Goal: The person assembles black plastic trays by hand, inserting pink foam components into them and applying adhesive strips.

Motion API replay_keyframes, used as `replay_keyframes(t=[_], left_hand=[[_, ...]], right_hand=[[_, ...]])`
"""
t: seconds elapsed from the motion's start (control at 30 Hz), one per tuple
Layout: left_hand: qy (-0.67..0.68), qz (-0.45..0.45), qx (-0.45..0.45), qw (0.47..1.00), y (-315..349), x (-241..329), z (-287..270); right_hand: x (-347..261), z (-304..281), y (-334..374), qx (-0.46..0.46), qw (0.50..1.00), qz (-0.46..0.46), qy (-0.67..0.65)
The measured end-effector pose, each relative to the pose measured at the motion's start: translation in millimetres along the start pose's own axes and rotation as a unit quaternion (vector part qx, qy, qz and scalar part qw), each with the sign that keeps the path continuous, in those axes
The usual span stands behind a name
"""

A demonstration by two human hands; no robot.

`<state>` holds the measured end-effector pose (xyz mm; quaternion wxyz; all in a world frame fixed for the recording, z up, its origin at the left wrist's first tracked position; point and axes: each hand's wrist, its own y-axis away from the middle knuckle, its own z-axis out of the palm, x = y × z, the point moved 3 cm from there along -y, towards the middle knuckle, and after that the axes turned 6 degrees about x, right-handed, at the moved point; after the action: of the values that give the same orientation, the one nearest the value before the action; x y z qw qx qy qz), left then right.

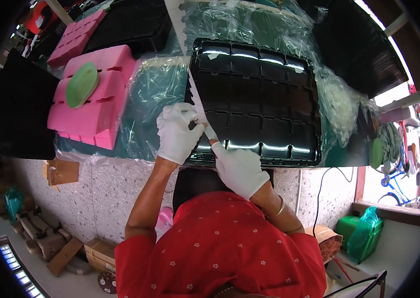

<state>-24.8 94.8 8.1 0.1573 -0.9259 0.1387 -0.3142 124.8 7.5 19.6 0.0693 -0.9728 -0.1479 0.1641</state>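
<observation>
Honestly, left grip (177, 132) and right grip (241, 170) are pinching that white strip (211, 133), so uneven tugging could be tearing it.

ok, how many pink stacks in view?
2: near stack, left of the left hand, under green oval dish; far stack behind it, beside black trays. Others may be hidden.

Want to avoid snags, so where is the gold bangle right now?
In the head view, right of centre, the gold bangle circles the right forearm, between the gloved right hand and the red sleeve.
</observation>
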Motion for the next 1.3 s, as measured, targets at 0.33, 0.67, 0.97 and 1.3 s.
replay_keyframes(t=[0.33,0.67,0.97,1.3], left_hand=[[-0.01,-0.002,0.018,1.0,8,2,13],[-0.019,-0.035,0.044,0.998,3,-3,19],[0.001,-0.024,-0.01,1.0,4,-4,12],[0.064,-0.016,-0.006,0.998,3,-3,-5]], right_hand=[[7,-1,-6,-0.009,0.997,-0.014,-0.08],[8,-3,-6,-0.062,0.996,-0.006,-0.065],[9,2,-6,0.001,0.997,-0.029,-0.072],[2,0,5,0.031,0.996,-0.054,-0.068]])
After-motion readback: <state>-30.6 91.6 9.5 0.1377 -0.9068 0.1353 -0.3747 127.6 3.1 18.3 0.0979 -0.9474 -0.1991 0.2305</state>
